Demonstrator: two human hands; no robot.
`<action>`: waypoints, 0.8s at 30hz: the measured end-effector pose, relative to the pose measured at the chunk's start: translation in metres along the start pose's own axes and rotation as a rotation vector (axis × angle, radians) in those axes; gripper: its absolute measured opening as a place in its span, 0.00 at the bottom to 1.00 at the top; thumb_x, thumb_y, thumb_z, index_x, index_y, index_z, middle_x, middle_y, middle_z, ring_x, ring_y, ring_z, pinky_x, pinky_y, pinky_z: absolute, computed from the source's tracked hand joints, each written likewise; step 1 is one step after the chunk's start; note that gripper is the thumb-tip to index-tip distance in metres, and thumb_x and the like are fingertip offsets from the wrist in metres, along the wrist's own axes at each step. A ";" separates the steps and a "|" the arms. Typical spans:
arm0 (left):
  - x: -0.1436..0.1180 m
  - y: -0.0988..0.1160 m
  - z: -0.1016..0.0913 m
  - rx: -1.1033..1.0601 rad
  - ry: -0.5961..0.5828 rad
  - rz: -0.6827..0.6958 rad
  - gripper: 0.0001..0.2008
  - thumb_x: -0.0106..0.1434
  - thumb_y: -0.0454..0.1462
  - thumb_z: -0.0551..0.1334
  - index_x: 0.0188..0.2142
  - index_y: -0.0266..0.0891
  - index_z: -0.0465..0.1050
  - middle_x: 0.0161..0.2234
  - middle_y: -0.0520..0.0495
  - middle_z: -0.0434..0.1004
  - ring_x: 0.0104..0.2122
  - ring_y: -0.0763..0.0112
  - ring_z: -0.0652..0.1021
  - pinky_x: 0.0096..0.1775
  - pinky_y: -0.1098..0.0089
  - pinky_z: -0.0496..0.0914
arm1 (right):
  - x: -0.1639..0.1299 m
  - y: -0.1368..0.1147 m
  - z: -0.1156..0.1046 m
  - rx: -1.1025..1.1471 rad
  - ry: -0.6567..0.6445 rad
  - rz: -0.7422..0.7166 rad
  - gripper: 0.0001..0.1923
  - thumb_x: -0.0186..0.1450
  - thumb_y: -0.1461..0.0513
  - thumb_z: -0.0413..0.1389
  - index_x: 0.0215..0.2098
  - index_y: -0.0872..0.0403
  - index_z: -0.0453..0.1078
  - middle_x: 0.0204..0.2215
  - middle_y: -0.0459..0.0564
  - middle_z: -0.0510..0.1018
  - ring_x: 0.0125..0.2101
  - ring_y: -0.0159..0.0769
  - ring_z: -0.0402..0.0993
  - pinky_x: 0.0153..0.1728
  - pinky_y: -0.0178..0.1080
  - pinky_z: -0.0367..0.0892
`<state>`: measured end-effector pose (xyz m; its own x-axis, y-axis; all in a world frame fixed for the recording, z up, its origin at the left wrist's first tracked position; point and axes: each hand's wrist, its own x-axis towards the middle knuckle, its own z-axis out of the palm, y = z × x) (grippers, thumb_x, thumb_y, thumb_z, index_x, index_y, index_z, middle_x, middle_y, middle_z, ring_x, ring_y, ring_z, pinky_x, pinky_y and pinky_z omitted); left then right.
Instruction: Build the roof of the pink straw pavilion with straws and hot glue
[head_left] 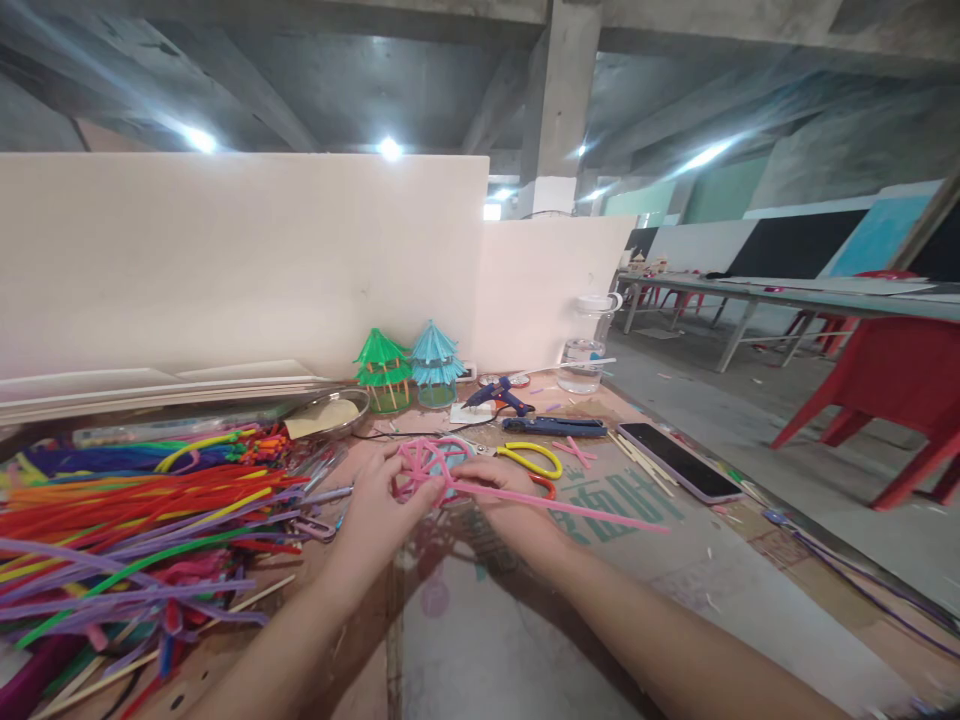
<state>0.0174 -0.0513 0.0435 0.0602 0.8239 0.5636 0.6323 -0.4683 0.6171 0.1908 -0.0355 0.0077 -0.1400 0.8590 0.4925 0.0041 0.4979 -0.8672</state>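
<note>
My left hand (379, 505) grips a pink pipe-cleaner frame (429, 462) shaped like a spoked wheel, held just above the table. My right hand (504, 495) holds the same frame from the right, fingers pinched on a long pink pipe cleaner (592, 512) that trails off to the right over the cardboard. Part of the frame is hidden behind my fingers.
A heap of coloured pipe cleaners (127, 530) fills the left. Behind the hands stand a green model (384, 370) and a blue model (435, 365), a glue gun (499, 395), yellow-handled pliers (532, 458), a phone (679, 462), a jar (589, 345). Red chair (892, 400) at right.
</note>
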 end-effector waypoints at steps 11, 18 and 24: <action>-0.001 -0.011 0.003 0.003 0.009 -0.026 0.15 0.57 0.49 0.61 0.23 0.43 0.69 0.31 0.46 0.74 0.38 0.57 0.76 0.43 0.59 0.71 | -0.010 -0.025 0.005 -0.060 -0.027 0.091 0.07 0.59 0.59 0.59 0.36 0.48 0.76 0.36 0.48 0.81 0.38 0.41 0.76 0.42 0.43 0.70; -0.004 -0.010 0.004 -0.019 0.024 -0.048 0.13 0.57 0.47 0.61 0.24 0.42 0.70 0.38 0.43 0.77 0.44 0.55 0.75 0.48 0.57 0.69 | -0.011 -0.017 0.005 -0.068 0.014 0.072 0.08 0.61 0.54 0.56 0.33 0.49 0.70 0.34 0.49 0.79 0.37 0.41 0.74 0.40 0.42 0.67; -0.002 -0.011 0.002 -0.035 -0.016 -0.053 0.10 0.55 0.45 0.63 0.24 0.42 0.70 0.36 0.45 0.77 0.41 0.57 0.76 0.46 0.58 0.71 | -0.010 -0.017 0.006 -0.089 0.007 0.056 0.10 0.62 0.52 0.54 0.30 0.50 0.67 0.32 0.48 0.78 0.35 0.40 0.73 0.39 0.41 0.66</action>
<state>0.0121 -0.0471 0.0350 0.0398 0.8524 0.5214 0.6077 -0.4349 0.6645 0.1866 -0.0527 0.0170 -0.1306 0.8862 0.4445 0.0999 0.4579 -0.8834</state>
